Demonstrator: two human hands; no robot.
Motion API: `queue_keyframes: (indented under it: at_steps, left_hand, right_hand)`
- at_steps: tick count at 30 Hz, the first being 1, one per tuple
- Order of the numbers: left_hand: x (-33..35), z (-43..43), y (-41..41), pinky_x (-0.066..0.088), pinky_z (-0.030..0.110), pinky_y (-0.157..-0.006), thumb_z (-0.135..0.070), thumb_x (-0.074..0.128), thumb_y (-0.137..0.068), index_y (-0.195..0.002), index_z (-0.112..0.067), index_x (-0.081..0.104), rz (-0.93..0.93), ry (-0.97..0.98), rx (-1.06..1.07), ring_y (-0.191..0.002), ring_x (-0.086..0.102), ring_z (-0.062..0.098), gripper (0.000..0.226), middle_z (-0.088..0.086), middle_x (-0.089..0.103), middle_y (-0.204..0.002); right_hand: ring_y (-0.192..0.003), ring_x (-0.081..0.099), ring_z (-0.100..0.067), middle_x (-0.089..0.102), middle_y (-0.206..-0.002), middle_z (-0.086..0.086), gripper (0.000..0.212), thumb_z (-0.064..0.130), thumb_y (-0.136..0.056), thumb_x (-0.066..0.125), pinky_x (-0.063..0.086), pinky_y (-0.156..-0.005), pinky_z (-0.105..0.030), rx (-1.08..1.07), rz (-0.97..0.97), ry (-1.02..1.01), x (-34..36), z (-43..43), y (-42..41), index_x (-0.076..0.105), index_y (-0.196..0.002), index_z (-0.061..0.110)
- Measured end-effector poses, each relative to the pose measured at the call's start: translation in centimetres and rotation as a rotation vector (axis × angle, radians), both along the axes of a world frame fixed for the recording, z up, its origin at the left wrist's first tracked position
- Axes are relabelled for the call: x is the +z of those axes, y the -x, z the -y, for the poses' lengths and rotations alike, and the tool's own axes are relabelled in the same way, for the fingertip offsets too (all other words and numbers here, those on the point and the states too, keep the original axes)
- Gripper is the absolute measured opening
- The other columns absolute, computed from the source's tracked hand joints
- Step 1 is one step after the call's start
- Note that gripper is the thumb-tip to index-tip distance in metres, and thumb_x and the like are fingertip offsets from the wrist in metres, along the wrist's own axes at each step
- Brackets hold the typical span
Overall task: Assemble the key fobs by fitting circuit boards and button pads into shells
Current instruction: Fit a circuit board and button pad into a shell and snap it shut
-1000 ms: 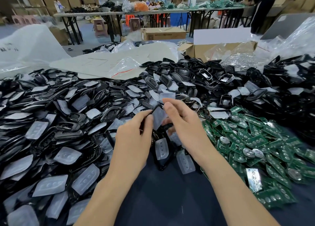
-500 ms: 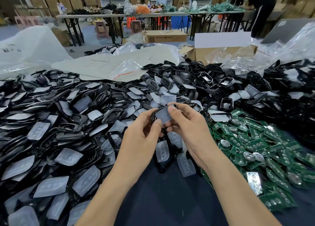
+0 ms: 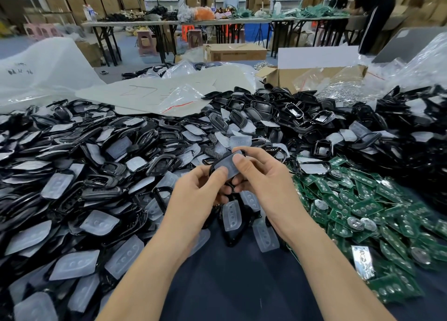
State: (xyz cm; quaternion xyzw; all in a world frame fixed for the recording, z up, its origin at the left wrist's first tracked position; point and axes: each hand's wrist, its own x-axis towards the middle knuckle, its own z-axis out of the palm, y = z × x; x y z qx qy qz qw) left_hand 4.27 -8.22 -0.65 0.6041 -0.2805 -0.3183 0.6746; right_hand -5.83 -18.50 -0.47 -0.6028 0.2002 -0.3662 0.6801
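Observation:
Both my hands hold one black key fob shell [image 3: 213, 167] with a translucent button pad [image 3: 227, 164] lying in it, above the middle of the table. My left hand [image 3: 193, 195] grips the shell's left side, its thumb on the pad's lower left. My right hand [image 3: 261, 175] grips the right side, its thumb pressing the pad's top. A big heap of black shells and clear pads [image 3: 79, 175] fills the left. Green circuit boards [image 3: 367, 207] lie in a pile at the right.
A dark blue table cloth [image 3: 229, 284] shows between my forearms, with loose pads [image 3: 231, 215] just beyond. More black shells [image 3: 278, 112] are heaped at the back, then plastic bags [image 3: 174, 98] and an open cardboard box [image 3: 314, 76]. People stand at far tables.
The pad, held upright between my fingertips a second ago, now lies flat in the shell. Both hands have closed together around the shell, thumbs on the pad.

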Motion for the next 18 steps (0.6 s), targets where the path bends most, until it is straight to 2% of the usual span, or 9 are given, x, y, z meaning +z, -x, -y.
queue_keyframes:
  at_steps: [4, 7, 12, 18]
  left_hand:
    - [0.24, 0.16, 0.08, 0.053, 0.024, -0.062, -0.018, 0.061, -0.099, -0.085, -0.013, 0.074, -0.119, 0.042, -0.051, -0.069, 0.063, 0.012, 0.020, 0.004, 0.071, -0.078]
    - [0.22, 0.03, -0.08, 0.053, 0.025, -0.063, -0.019, 0.062, -0.099, -0.081, -0.016, 0.076, -0.135, 0.026, -0.062, -0.069, 0.063, 0.013, 0.023, 0.003, 0.070, -0.076]
    - [-0.08, -0.20, -0.64, 0.060, 0.028, -0.070, -0.025, 0.062, -0.098, -0.093, -0.012, 0.073, 0.075, -0.092, -0.005, -0.069, 0.067, 0.015, 0.017, 0.001, 0.072, -0.073]
    - [0.20, -0.44, -0.50, 0.062, 0.046, -0.081, -0.028, 0.063, -0.097, -0.095, -0.024, 0.071, 0.212, -0.115, 0.067, -0.064, 0.069, 0.012, 0.009, -0.003, 0.072, -0.069]
  right_hand:
    - [-0.067, 0.062, -0.009, 0.070, -0.076, 0.001, 0.020, 0.022, -0.101, 0.060, 0.054, -0.063, -0.020, 0.037, -0.008, 0.008, 0.02, -0.11, -0.04, 0.075, -0.113, 0.017]
    - [-0.067, 0.062, -0.010, 0.069, -0.075, -0.003, 0.027, 0.026, -0.104, 0.053, 0.054, -0.065, -0.021, 0.092, 0.018, -0.074, 0.01, -0.08, 0.01, 0.074, -0.114, 0.015]
    - [-0.065, 0.061, -0.011, 0.070, -0.082, -0.011, 0.027, 0.023, -0.104, 0.051, 0.055, -0.063, -0.021, 0.133, -0.004, -0.152, 0.11, -0.16, 0.01, 0.075, -0.110, 0.012]
    - [-0.067, 0.064, -0.008, 0.073, -0.086, -0.008, 0.025, 0.020, -0.106, 0.051, 0.057, -0.063, -0.020, 0.113, -0.028, -0.121, 0.06, -0.21, -0.07, 0.076, -0.107, 0.015]
